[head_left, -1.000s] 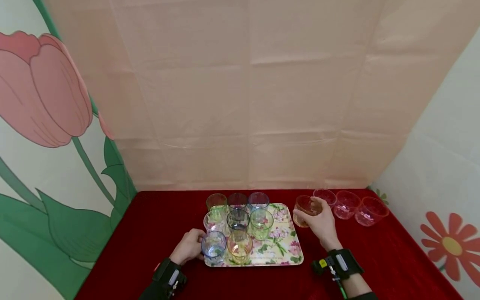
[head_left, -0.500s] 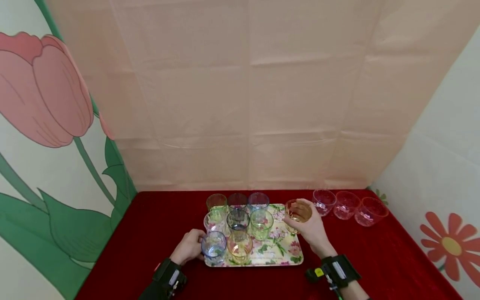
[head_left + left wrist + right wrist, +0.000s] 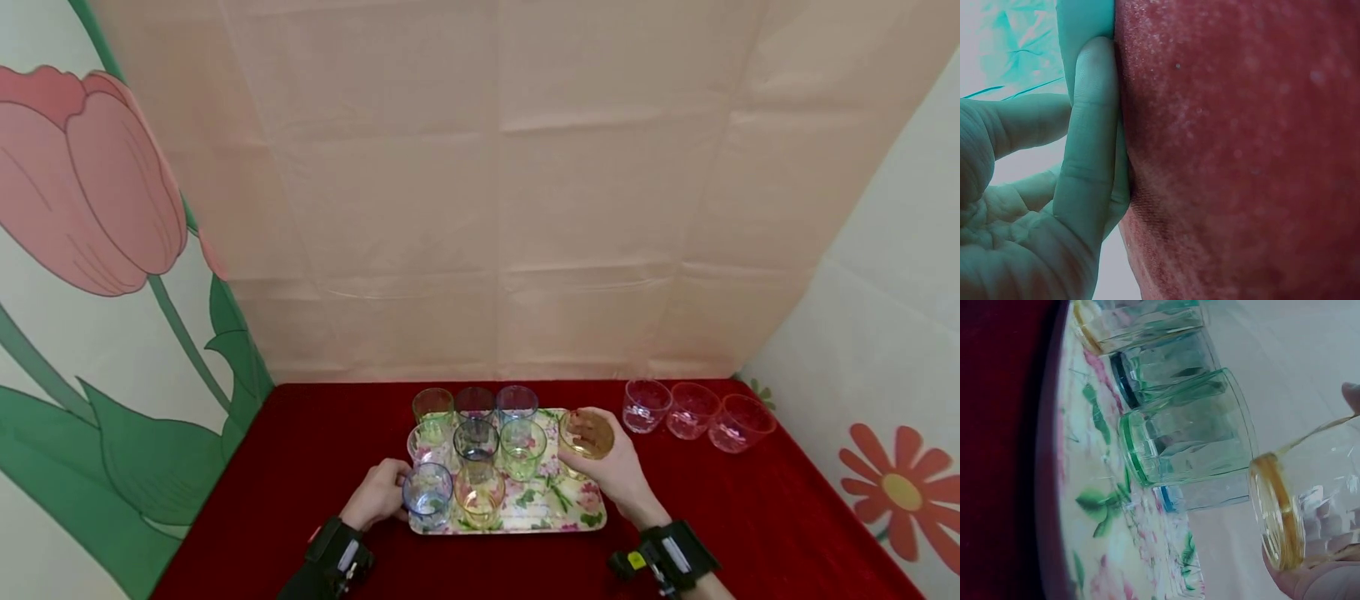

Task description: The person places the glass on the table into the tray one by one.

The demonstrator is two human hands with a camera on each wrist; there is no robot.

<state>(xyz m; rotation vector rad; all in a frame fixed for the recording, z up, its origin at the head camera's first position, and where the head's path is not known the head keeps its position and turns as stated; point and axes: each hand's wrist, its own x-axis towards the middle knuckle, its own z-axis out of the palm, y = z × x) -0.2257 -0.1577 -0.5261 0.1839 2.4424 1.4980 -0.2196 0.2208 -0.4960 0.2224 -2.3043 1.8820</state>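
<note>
My right hand (image 3: 618, 471) grips an amber-tinted glass (image 3: 573, 435) over the right part of the floral tray (image 3: 551, 521). In the right wrist view, the held glass (image 3: 1282, 515) has its thick amber base apart from the tray's surface, beside a green glass (image 3: 1188, 434). At the tray's left front corner, my left hand (image 3: 375, 493) holds the edge, next to a blue-rimmed glass (image 3: 427, 493). The left wrist view shows the fingers (image 3: 1088, 150) against the tray's rim (image 3: 1085, 25), low beside the red cloth.
Several tinted glasses stand in rows on the tray's left and middle, among them a dark glass (image 3: 476, 439) and a yellow glass (image 3: 480, 495). Three pink glasses, the middle pink glass (image 3: 693, 411) among them, stand on the red cloth (image 3: 750, 517) at the back right.
My right hand has carried the amber glass leftward from beside the pink glasses to over the tray. My left hand has stayed at the tray's corner.
</note>
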